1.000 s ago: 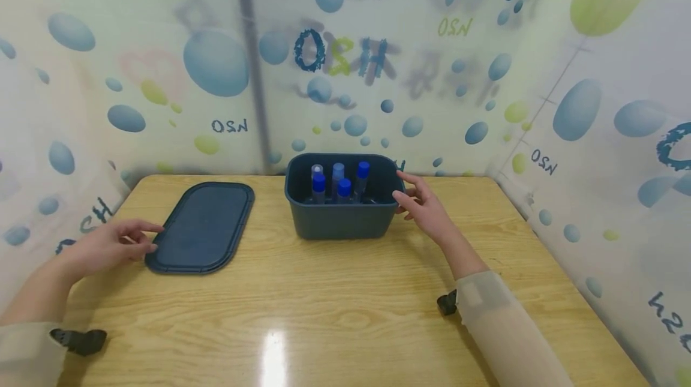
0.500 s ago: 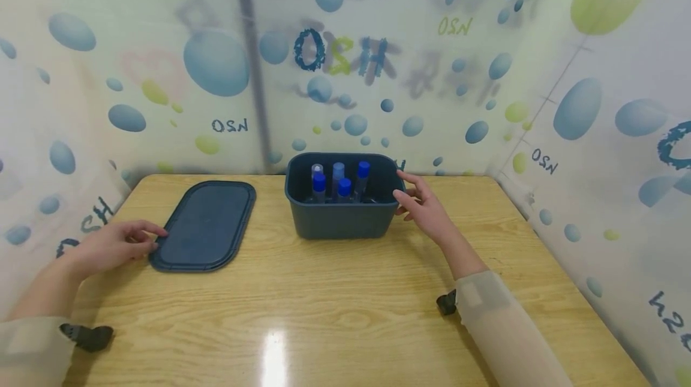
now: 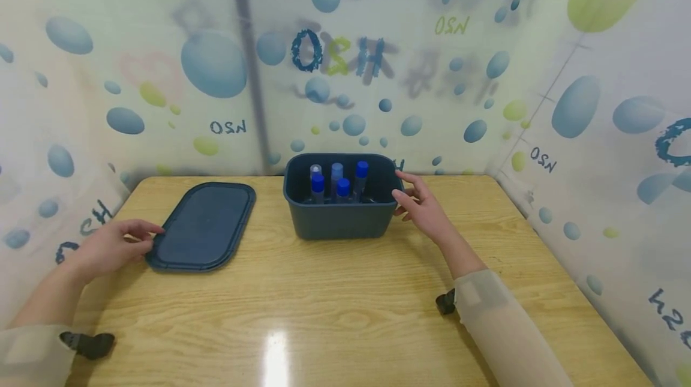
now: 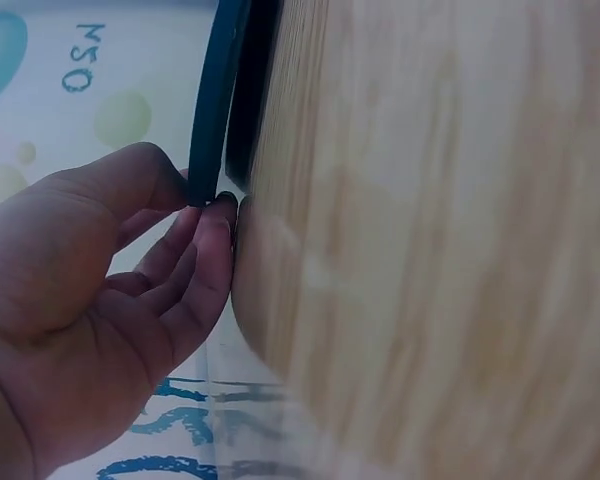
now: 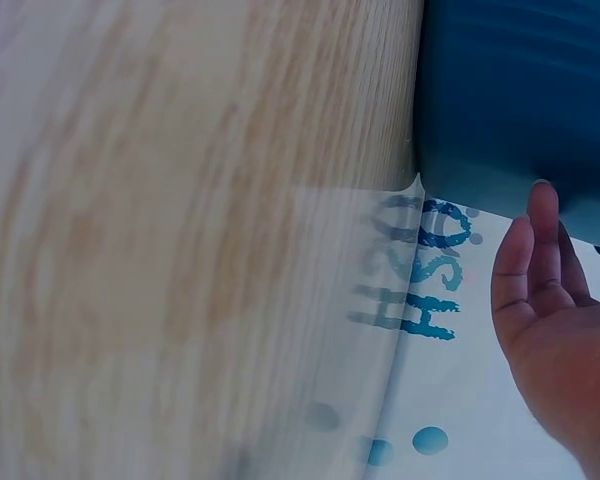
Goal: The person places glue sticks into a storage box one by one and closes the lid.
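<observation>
In the head view, a dark blue lid (image 3: 205, 228) lies on the left of the wooden table. My left hand (image 3: 110, 247) pinches its near left edge; the left wrist view shows the lid's rim (image 4: 212, 120) between thumb and fingertips, slightly off the tabletop. A dark blue bin (image 3: 342, 222) stands upright at the back middle, its top uncovered. Inside it stand several clear tubes with blue caps (image 3: 362, 168). My right hand (image 3: 426, 210) rests against the bin's right end, fingers loosely extended. In the right wrist view, its fingertips (image 5: 543, 195) touch the bin wall.
Patterned curtains (image 3: 216, 63) hang close behind the table and along both sides. Wrist cameras (image 3: 89, 344) sit at both cuffs. The wooden tabletop (image 3: 324, 303) stretches between the forearms, with a light glare near the front.
My left hand and the lid shift slightly to the right, by a small amount, and the hand's fingers close in on the lid's edge. The right hand and the bin stay in place.
</observation>
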{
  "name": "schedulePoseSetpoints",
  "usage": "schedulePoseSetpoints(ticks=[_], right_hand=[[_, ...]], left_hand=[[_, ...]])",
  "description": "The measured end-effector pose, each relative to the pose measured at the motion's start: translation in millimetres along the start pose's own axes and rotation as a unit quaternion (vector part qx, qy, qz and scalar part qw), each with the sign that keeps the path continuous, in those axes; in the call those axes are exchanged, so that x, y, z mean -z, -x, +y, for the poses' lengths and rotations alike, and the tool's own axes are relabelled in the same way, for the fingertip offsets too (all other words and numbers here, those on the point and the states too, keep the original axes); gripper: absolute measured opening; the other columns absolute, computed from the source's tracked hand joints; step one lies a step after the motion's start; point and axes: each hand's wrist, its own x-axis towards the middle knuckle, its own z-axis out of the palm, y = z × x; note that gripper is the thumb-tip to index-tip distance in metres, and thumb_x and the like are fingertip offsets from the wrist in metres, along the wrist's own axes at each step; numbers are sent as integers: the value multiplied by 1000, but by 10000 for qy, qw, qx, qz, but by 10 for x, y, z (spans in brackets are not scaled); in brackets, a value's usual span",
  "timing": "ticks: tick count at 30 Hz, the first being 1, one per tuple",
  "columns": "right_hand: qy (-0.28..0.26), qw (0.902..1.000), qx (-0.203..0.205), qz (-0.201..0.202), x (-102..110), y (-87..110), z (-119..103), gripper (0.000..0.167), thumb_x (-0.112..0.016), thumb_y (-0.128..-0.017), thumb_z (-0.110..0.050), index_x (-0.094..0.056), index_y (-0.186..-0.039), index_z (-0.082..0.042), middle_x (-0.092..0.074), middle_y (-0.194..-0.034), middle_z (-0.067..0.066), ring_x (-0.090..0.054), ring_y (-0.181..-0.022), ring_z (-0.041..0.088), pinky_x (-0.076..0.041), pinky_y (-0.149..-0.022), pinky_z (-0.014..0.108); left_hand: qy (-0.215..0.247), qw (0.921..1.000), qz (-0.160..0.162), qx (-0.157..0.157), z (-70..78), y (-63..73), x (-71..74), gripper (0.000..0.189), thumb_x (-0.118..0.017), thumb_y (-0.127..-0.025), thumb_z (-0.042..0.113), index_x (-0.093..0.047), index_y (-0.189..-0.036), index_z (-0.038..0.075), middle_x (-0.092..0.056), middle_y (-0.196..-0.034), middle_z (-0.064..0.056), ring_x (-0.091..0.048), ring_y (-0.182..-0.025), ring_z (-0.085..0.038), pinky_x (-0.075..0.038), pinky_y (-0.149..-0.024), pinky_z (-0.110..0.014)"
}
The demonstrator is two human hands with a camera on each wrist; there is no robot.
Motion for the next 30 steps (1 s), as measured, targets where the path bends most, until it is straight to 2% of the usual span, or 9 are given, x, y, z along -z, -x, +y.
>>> schedulePoseSetpoints(ticks=[2, 4, 7, 10, 13, 16, 19, 22, 30], right_hand=[[-26, 10000, -4, -3, 0, -4, -4, 59, -56, -117, -39, -37, -171, -29, -60, -139, 28, -70, -109, 54, -56, -87, 37], [-47, 10000, -1, -11, 1, -6, -8, 58, -56, -117, -39, -37, -171, -29, -60, -139, 28, -70, -109, 54, -56, -86, 37], [-38, 10000, -4, -12, 2, -10, -13, 58, -55, -117, -39, -37, -171, -30, -60, -139, 28, -71, -108, 53, -56, -86, 37], [-15, 10000, 14, -16, 2, -9, -15, 58, -55, -117, -39, -37, -171, -29, -60, -139, 28, -72, -106, 50, -56, -87, 37], [-4, 10000, 28, -14, 0, -8, -14, 58, -55, -117, -39, -37, -171, -29, -60, -139, 28, -72, -105, 48, -56, -87, 38], [-12, 10000, 47, -8, -3, -7, -11, 57, -55, -117, -38, -37, -171, -29, -60, -137, 28, -72, -105, 49, -56, -87, 38], [-44, 10000, 63, -7, -6, -7, -3, 57, -54, -117, -38, -37, -171, -29, -60, -134, 27, -72, -106, 52, -57, -86, 38], [-85, 9999, 71, -5, -7, -9, 2, 57, -54, -117, -38, -37, -171, -29, -60, -131, 25, -70, -106, 55, -57, -86, 37], [-136, 9999, 86, 18, -14, -7, 6, 57, -54, -117, -37, -38, -171, -29, -60, -129, 23, -70, -107, 58, -57, -84, 36]], left_hand=[[108, 9999, -75, 2, 8, 11, 0, 41, -59, -111, 14, -62, -146, -8, -67, -128, -30, -68, -88, -17, -56, -69, -30], [245, 9996, -162, 2, 13, 19, -4, 43, -54, -115, 17, -59, -150, -7, -67, -131, -30, -66, -86, -16, -56, -70, -31], [489, 9985, -256, -13, 20, 24, -17, 45, -47, -118, 21, -55, -154, -6, -71, -120, -20, -62, -81, -17, -54, -69, -32], [709, 9971, -247, -100, 40, 28, -28, 46, -46, -119, 21, -52, -157, -4, -68, -113, -10, -62, -78, -20, -53, -69, -33], [974, 9947, -254, -199, 77, 39, -32, 52, -53, -118, 24, -46, -161, -4, -63, -130, -20, -70, -81, -19, -59, -74, -31], [1352, 9898, -370, -268, 125, 55, -25, 64, -62, -115, 26, -38, -165, -6, -45, -154, -36, -78, -89, -20, -64, -81, -32], [1720, 9834, -487, -296, 187, 68, -13, 73, -66, -113, 26, -31, -168, -5, -30, -162, -41, -81, -95, -22, -66, -84, -33], [1797, 9823, -403, -336, 257, 73, -4, 73, -67, -112, 26, -30, -169, -3, -29, -161, -39, -82, -94, -24, -66, -84, -33], [1633, 9846, 102, -609, 456, 59, -13, 68, -68, -111, 23, -36, -168, 1, -39, -151, -31, -80, -91, -12, -67, -80, -35]])
